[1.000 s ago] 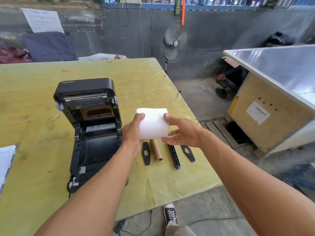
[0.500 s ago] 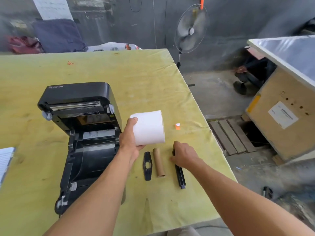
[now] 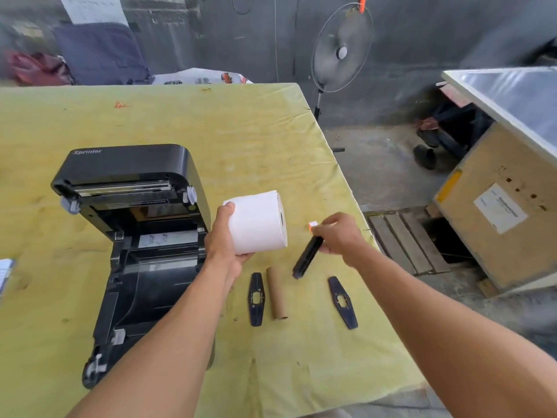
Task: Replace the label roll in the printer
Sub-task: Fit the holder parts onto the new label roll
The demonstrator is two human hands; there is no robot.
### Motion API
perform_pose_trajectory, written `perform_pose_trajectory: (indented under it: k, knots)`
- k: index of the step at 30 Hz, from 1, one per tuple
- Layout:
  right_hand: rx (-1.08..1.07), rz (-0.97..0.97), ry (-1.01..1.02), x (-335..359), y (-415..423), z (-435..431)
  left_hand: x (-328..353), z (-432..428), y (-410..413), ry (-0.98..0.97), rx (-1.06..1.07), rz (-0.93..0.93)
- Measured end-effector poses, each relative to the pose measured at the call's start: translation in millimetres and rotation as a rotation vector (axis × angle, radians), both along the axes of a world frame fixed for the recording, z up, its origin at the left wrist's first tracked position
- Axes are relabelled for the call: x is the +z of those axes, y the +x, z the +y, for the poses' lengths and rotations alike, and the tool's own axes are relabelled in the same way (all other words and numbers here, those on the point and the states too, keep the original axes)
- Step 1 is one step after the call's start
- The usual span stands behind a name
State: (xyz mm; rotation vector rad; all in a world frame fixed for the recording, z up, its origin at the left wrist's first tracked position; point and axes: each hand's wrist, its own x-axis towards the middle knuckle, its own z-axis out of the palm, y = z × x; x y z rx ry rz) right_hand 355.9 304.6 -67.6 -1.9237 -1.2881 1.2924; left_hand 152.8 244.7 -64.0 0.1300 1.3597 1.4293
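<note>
A black label printer (image 3: 132, 236) stands on the yellow-green table (image 3: 241, 137) with its lid swung up and its roll bay bare. Just right of the printer, my left hand (image 3: 224, 239) holds a full white label roll (image 3: 259, 221) above the table, its core hole facing right. My right hand (image 3: 340, 233) grips one end of a black spindle bar (image 3: 307, 257), which hangs tilted down-left just off the table. On the table below lie an empty brown cardboard core (image 3: 276, 292) and two flat black roll guides (image 3: 256, 298) (image 3: 343, 301), one on each side of the core.
A small orange-and-white scrap (image 3: 312, 225) lies on the table by my right fingers. The table's right edge drops to a concrete floor with a wooden pallet (image 3: 404, 239) and a plywood crate (image 3: 497, 212). A standing fan (image 3: 342, 49) is behind. A white pad (image 3: 6, 273) lies at the left edge.
My right hand let go of the label roll, reached down to the table and lifted the black spindle bar. The left hand kept the roll and turned its core hole to the right.
</note>
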Motion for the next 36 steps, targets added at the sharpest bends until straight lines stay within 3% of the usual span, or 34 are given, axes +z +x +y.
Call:
perform_pose_trajectory:
  k: [5, 11, 25, 30, 36]
  knots:
    - [-0.438, 0.438, 0.138, 48.8, 8.2, 8.6, 10.5, -3.1, 1.5, 0.012, 0.014, 0.008]
    - [-0.573, 0.610, 0.210, 63.3, -9.6, -23.3, 29.2, -13.8, 6.9, 0.034, 0.020, 0.001]
    - [-0.609, 0.585, 0.336, 80.4, -17.3, -77.3, 54.5, -54.4, 8.9, 0.062, 0.005, 0.027]
    - [-0.563, 0.454, 0.414, 85.0, -17.9, -87.1, 61.0, -62.4, 10.9, 0.086, -0.020, 0.046]
    - [-0.504, 0.497, 0.371, 86.2, -28.4, -91.8, 66.0, -65.8, 17.3, 0.091, 0.000, 0.044]
